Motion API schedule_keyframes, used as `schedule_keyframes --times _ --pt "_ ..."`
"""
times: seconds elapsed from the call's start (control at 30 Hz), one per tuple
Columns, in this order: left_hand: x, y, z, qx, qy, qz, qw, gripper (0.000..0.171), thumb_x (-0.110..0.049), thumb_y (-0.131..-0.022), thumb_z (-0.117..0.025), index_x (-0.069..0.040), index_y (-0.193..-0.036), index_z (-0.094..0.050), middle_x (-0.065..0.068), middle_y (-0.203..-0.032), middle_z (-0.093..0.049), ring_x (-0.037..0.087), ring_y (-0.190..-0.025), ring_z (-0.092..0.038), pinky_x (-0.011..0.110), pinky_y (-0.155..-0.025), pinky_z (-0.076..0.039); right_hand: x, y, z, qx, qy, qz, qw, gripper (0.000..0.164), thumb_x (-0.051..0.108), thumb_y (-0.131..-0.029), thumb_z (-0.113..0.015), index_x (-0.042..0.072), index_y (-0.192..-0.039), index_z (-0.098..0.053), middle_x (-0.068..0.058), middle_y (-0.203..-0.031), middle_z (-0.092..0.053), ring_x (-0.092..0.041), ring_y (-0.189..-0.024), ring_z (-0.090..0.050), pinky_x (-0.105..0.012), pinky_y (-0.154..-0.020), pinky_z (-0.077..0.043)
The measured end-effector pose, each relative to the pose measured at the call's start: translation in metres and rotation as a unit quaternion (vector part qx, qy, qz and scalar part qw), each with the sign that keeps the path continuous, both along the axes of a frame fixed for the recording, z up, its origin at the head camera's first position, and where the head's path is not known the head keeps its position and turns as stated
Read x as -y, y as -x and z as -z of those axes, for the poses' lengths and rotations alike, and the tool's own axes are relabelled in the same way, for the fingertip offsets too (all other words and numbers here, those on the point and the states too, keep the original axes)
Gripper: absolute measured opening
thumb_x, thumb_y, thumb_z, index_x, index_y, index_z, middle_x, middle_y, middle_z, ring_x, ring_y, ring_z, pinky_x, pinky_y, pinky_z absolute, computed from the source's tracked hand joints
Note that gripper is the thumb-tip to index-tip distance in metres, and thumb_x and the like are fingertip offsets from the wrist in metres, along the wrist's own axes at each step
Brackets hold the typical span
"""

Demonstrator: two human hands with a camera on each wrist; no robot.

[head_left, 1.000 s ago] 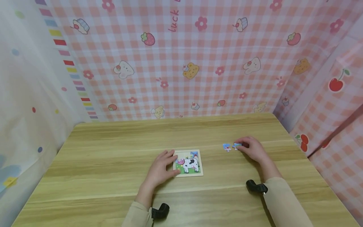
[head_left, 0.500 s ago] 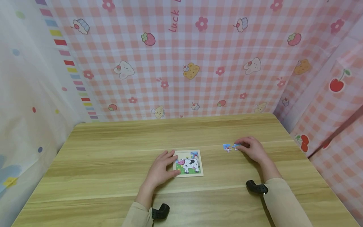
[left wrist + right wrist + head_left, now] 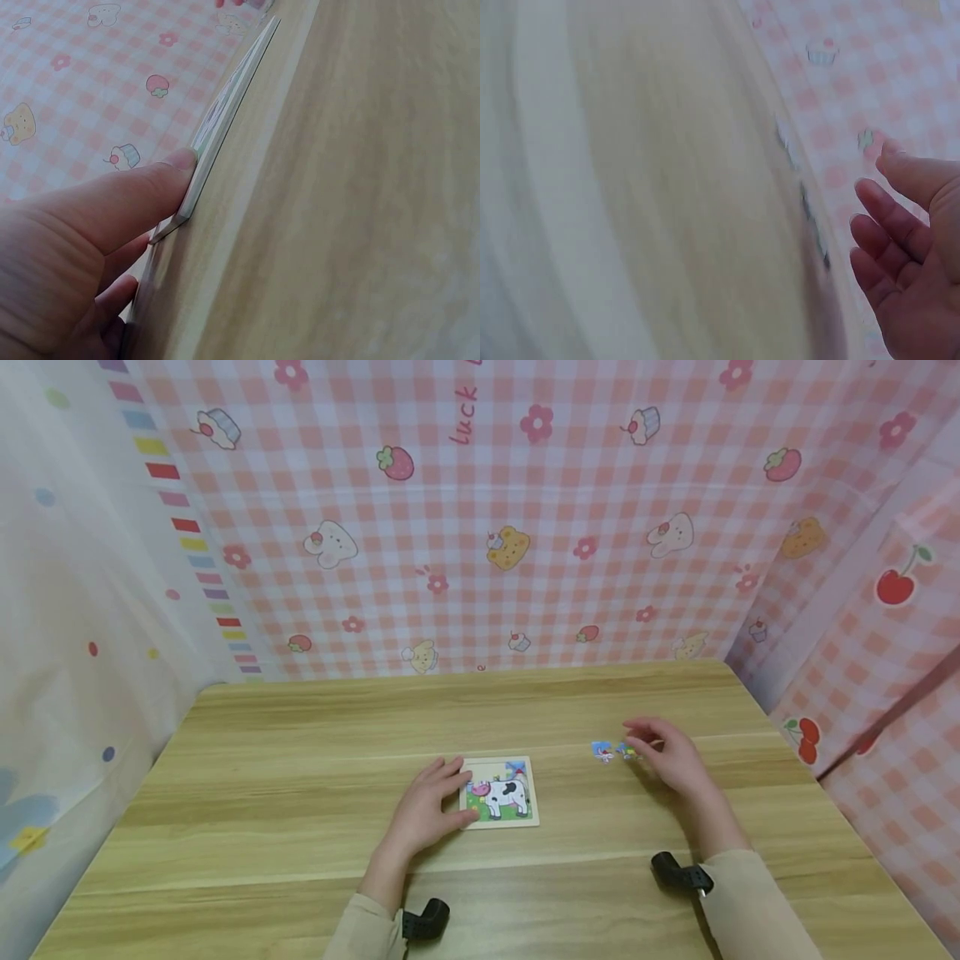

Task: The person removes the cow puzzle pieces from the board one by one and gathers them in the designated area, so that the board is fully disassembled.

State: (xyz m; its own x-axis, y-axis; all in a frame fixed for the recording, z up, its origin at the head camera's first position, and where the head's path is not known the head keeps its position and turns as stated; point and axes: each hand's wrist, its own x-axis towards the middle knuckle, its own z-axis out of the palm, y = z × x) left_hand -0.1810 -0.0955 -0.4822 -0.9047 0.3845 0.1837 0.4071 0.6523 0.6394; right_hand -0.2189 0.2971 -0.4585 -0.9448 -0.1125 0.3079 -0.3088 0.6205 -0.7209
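Cow jigsaw tray [image 3: 487,770]: flat on desk [image 3: 300,735], unfilled at upper left. At tray's left edge, spread left hand [image 3: 426,803], likely for steadying. Right of tray, two loose pieces [image 3: 602,751], probably side by side for easy grasping; beside them, slack, wide right hand [image 3: 670,757], nothing visibly held.

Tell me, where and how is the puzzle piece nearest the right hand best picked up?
Probably by pinching the near and far edges of the puzzle piece, the right hand coming from above and the right. The piece lies flat and looks thin, leaving little side to grip, and the other piece sits close on its left.
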Motion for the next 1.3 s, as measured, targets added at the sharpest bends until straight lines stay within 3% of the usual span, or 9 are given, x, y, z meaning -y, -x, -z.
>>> schedule_keyframes --times 0.27,0.53,0.8,1.1,1.3 --pt "0.0 -0.001 -0.001 -0.003 0.006 0.002 1.0 0.058 -0.027 -0.083 -0.08 -0.002 -0.133 -0.062 0.014 -0.15 -0.046 0.04 -0.142 -0.03 0.057 -0.113 -0.026 0.036 0.0 -0.001 0.01 0.014 -0.066 0.998 0.024 0.002 -0.095 -0.064 -0.006 -0.118 -0.065 -0.015 -0.1 -0.067 -0.02 -0.091 -0.06 -0.025 -0.078 -0.05" --pt "-0.01 -0.005 -0.007 -0.017 -0.016 0.021 0.9995 0.058 -0.029 -0.081 -0.082 -0.006 -0.13 -0.065 0.02 -0.151 -0.04 0.051 -0.14 -0.026 0.065 -0.111 -0.022 0.067 0.005 0.005 0.019 0.001 -0.103 0.995 0.023 0.003 -0.094 -0.066 -0.003 -0.116 -0.067 -0.011 -0.1 -0.069 -0.023 -0.091 -0.061 -0.034 -0.079 -0.051" --pt "-0.018 -0.007 -0.002 -0.003 0.006 0.03 0.9995 0.05 -0.03 -0.083 -0.081 -0.014 -0.128 -0.069 0.015 -0.155 -0.037 0.05 -0.143 -0.019 0.066 -0.112 -0.019 0.088 0.01 0.005 0.024 -0.009 -0.145 0.989 0.023 0.003 -0.093 -0.067 -0.003 -0.115 -0.067 -0.012 -0.102 -0.07 -0.023 -0.091 -0.064 -0.033 -0.079 -0.053" --pt "-0.016 -0.008 -0.003 -0.004 0.03 0.033 0.999 0.048 -0.036 -0.085 -0.078 -0.019 -0.129 -0.069 0.015 -0.153 -0.04 0.05 -0.143 -0.019 0.067 -0.111 -0.019 0.104 0.014 0.007 0.029 -0.021 -0.197 0.98 0.023 0.005 -0.092 -0.069 -0.003 -0.114 -0.069 -0.007 -0.096 -0.069 -0.018 -0.087 -0.061 -0.031 -0.077 -0.052" --pt "-0.016 -0.007 -0.003 0.002 0.04 0.034 0.9986 0.047 -0.037 -0.085 -0.077 -0.021 -0.129 -0.069 0.013 -0.154 -0.039 0.049 -0.144 -0.019 0.066 -0.113 -0.018 0.112 0.021 0.007 0.037 -0.053 -0.225 0.972 0.021 0.011 -0.091 -0.072 0.005 -0.111 -0.072 0.0 -0.098 -0.069 -0.013 -0.085 -0.06 -0.031 -0.076 -0.052"
